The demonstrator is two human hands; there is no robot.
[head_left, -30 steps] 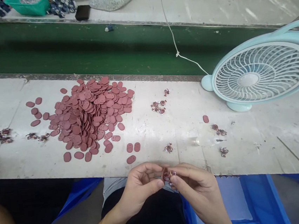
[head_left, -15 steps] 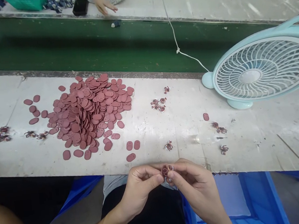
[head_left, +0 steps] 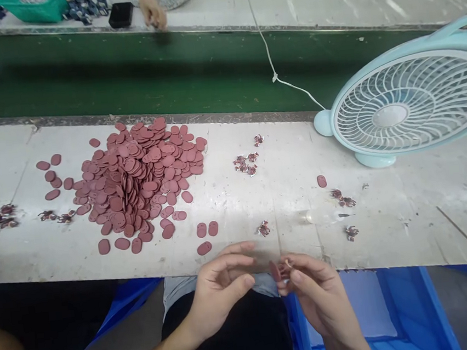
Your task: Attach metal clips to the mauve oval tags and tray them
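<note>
My right hand (head_left: 316,288) pinches a small brown figure (head_left: 284,269) between thumb and fingers, with a flat reddish oval disc showing on its left side. My left hand (head_left: 223,286) is apart from it, fingers and thumb spread, with nothing between them. Just beyond the hands on the table (head_left: 228,208) lies a similar small figure (head_left: 264,228). Three loose oval discs (head_left: 204,248) lie ahead of my left hand. Farther left rises a big heap of these reddish discs (head_left: 134,173).
A pale blue fan (head_left: 409,108) stands at the right, its white cord (head_left: 266,50) crossing the green belt (head_left: 206,67). Small figures (head_left: 247,164) lie in groups. A clear bottle (head_left: 322,216) lies at right. Below is a blue bin (head_left: 420,311). Across the belt is another person's hand (head_left: 152,12).
My left hand has let go and opened, moving off the figure. My right hand has shifted slightly right with it. The other person's hand across the belt has closed and moved left.
</note>
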